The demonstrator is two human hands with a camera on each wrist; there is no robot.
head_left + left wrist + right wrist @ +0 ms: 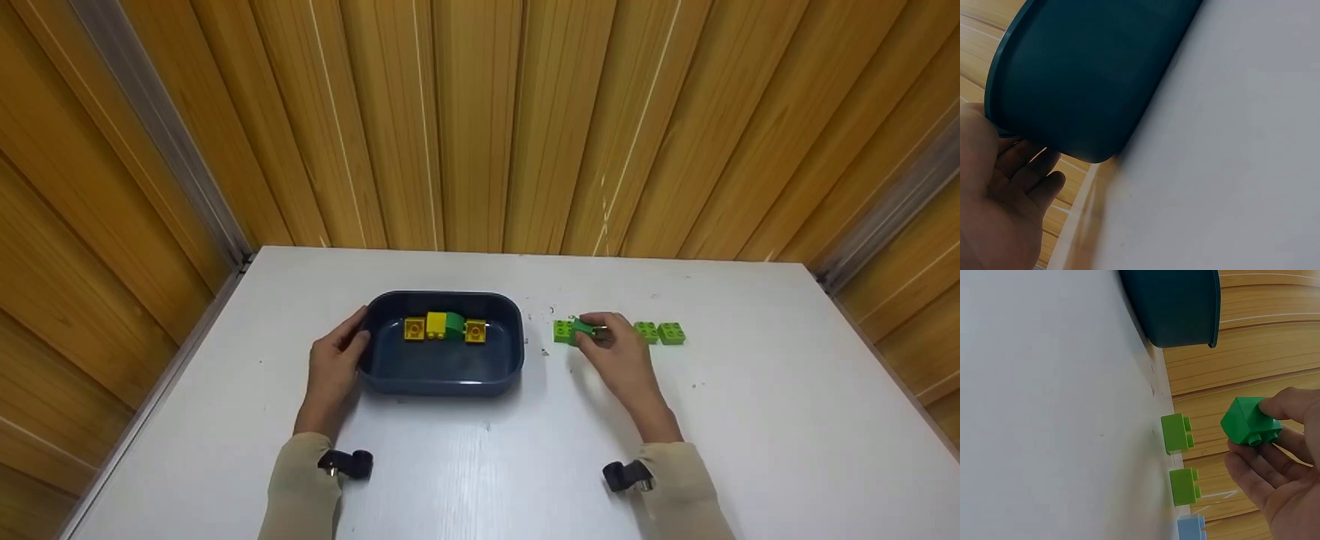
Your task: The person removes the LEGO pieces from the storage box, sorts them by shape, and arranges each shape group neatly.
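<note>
Left hand: thumb and fingers (336, 360) grasp the near end of the dark blue container (441, 387), at its rim and outer wall; this likely keeps it from sliding on the white table (465, 465).
Container position: beside the left hand, between both hands; its open top leaves the interior reachable from either side.
Right hand: grasping (619, 360) the dark green block (1251, 419), thumb on one side and fingers opposite; the pinch probably leaves the studs free of the fingertips.
Green block position: at the right fingertips, apparently clear of the table, outside the container.
Row of lime bricks: one (563, 331) just beyond the right fingertips on the container side, two (659, 333) to the right of the right hand; the line probably gives the fingers separate access to each. The right wrist view also shows a light blue brick (1190, 528).
Pieces in container: yellow and green blocks (445, 327) in line, to the right of the left hand; the two end pieces show their undersides, so orientation seems unimportant there.
Green block appearance: glossy, plain, saturated green; sloped faces; two round studs visible, pointing away from the container. Remaining faces: hidden by the fingers.
</note>
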